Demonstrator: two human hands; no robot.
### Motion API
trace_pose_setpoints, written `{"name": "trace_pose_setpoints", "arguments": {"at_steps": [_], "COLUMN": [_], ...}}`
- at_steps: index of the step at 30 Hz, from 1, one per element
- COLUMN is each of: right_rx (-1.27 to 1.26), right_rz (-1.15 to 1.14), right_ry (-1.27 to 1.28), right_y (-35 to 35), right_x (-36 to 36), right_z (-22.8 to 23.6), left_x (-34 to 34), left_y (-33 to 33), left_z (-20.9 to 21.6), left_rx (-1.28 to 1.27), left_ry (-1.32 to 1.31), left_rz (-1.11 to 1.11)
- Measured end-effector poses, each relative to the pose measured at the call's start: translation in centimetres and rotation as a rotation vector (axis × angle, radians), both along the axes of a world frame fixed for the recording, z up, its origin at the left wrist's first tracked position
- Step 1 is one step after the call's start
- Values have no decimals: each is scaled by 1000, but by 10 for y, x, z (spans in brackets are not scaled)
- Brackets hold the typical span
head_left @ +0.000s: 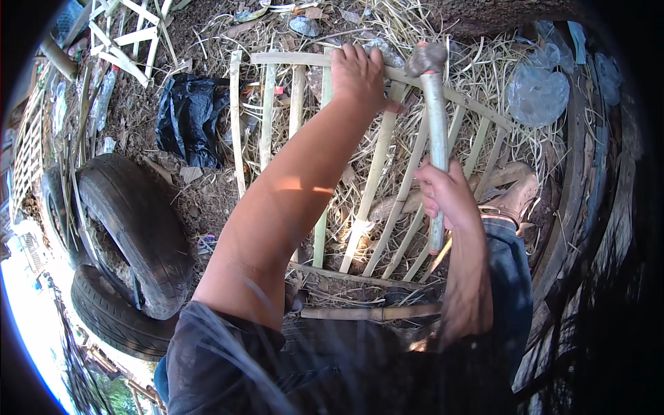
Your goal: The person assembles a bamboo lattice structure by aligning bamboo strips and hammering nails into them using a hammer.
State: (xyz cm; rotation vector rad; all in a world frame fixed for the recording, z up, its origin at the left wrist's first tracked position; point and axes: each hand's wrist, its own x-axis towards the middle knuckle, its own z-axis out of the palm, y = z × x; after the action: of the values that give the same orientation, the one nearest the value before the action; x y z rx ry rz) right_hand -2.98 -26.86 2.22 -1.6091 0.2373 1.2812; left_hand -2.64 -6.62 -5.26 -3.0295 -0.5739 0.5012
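Observation:
A panel of split bamboo slats [373,162] lies on the ground in front of me, its slats joined to a far crosspiece [460,98] and a near one. My left hand [357,77] is closed over the far crosspiece, the thumb stretched to the right beside a slat. Wrapped round the pale green handle of a hammer [434,111], my right hand [448,194] holds it low, near the handle's end. The hammer's grey, lumpy head points away from me, above the crosspiece's right part. What lies under my left palm is hidden.
Worn tyres [135,228] rest at the left, near a crumpled black plastic bag [190,121]. Bamboo shavings and dry leaves cover the soil. A clear plastic bag [539,93] lies at the far right. My foot [515,197] is by the panel's right side. A woven bamboo piece [128,41] stands far left.

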Motion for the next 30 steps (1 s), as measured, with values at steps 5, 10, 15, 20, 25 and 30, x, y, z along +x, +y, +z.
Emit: {"name": "trace_pose_setpoints", "arguments": {"at_steps": [5, 10, 15, 20, 25, 30], "right_rx": [107, -10, 45, -119, -195, -144], "right_rz": [-15, 95, 122, 227, 299, 311], "right_ry": [3, -75, 11, -154, -147, -124], "right_y": [-6, 7, 9, 19, 17, 24], "right_x": [2, 6, 0, 12, 18, 11], "right_z": [31, 1, 20, 36, 12, 53], "left_x": [-3, 2, -1, 2, 3, 1], "left_y": [7, 3, 7, 8, 7, 7], "left_z": [3, 8, 2, 3, 6, 0], "left_rx": [9, 15, 31, 69, -54, -53], "left_ry": [76, 61, 80, 77, 142, 183], "left_rz": [2, 1, 14, 9, 23, 25]}}
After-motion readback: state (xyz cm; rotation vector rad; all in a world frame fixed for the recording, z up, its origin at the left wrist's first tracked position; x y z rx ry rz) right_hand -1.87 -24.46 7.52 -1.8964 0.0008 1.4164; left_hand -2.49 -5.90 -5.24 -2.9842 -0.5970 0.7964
